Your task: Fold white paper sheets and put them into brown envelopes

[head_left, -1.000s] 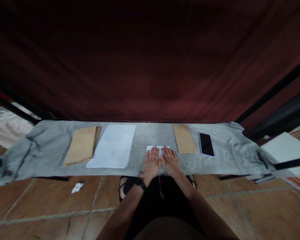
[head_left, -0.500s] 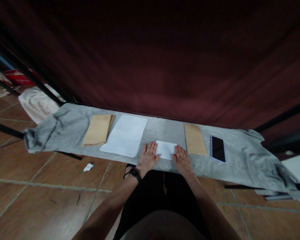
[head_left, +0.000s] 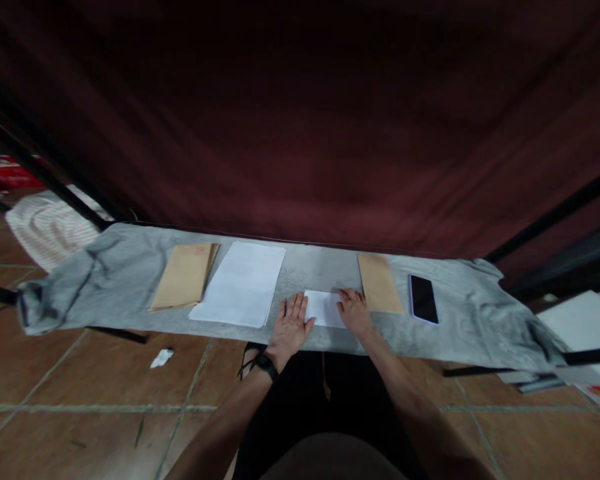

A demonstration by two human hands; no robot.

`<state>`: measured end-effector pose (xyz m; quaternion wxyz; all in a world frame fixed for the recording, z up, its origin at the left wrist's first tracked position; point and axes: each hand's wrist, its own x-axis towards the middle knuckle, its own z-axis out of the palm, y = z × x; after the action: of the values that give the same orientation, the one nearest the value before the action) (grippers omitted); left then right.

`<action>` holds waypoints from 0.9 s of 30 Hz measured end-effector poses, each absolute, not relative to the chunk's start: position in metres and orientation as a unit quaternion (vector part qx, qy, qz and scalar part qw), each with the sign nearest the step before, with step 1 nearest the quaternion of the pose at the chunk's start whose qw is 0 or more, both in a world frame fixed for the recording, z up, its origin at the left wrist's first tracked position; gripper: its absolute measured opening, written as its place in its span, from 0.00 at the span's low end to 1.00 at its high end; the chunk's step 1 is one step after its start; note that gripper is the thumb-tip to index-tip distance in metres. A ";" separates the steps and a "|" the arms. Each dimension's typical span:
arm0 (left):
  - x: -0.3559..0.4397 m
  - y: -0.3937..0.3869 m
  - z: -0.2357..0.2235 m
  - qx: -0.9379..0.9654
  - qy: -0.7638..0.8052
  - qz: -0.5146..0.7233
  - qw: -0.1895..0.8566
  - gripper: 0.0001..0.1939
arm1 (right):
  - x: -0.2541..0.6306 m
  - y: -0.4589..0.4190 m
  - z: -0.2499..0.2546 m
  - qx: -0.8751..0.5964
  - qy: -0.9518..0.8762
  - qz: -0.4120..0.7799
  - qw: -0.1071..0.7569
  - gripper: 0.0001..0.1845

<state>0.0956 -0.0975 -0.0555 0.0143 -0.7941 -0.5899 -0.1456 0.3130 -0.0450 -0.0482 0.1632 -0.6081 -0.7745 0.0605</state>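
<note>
A small folded sheet of white paper (head_left: pixel 323 309) lies on the grey cloth in front of me. Flat on the cloth, my left hand (head_left: pixel 291 328) rests with fingers spread and thumb at the paper's left edge. It wears a dark wristband. My right hand (head_left: pixel 354 312) lies over the paper's right end, thumb and fingers apart and the fingers slightly bent. Just beyond it is a single brown envelope (head_left: pixel 381 283). To the left of my left hand sits a stack of white paper sheets (head_left: pixel 240 285).
A pile of brown envelopes (head_left: pixel 184 277) lies at the left of the cloth-covered narrow table (head_left: pixel 110 287). At the right is a phone (head_left: pixel 424 299) with a dark screen. A dark red curtain (head_left: pixel 300 167) hangs behind. Crumpled white paper (head_left: pixel 162 358) lies on the tiled floor.
My right hand's fingers have gone from lying straight to slightly bent, angled in over the paper's right end. The left hand stays flat. The view has shifted slightly.
</note>
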 end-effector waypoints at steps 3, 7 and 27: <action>0.094 -0.098 -0.058 -0.791 -0.592 -0.153 0.020 0.31 | 0.314 -0.041 -0.044 -0.621 -0.764 0.068 0.160 0.19; 0.094 -0.098 -0.060 -0.792 -0.588 -0.161 0.031 0.30 | 0.316 -0.038 -0.038 -0.635 -0.748 0.097 0.166 0.15; 0.112 -0.102 -0.057 -0.630 -0.610 -0.418 -0.238 0.31 | 0.331 -0.059 -0.038 -0.587 -0.460 0.502 0.439 0.19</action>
<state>0.1119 -0.1016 -0.0572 -0.2376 -0.6303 -0.6098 -0.4176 0.3310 -0.0590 -0.0383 0.4389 -0.5865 -0.4600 0.5017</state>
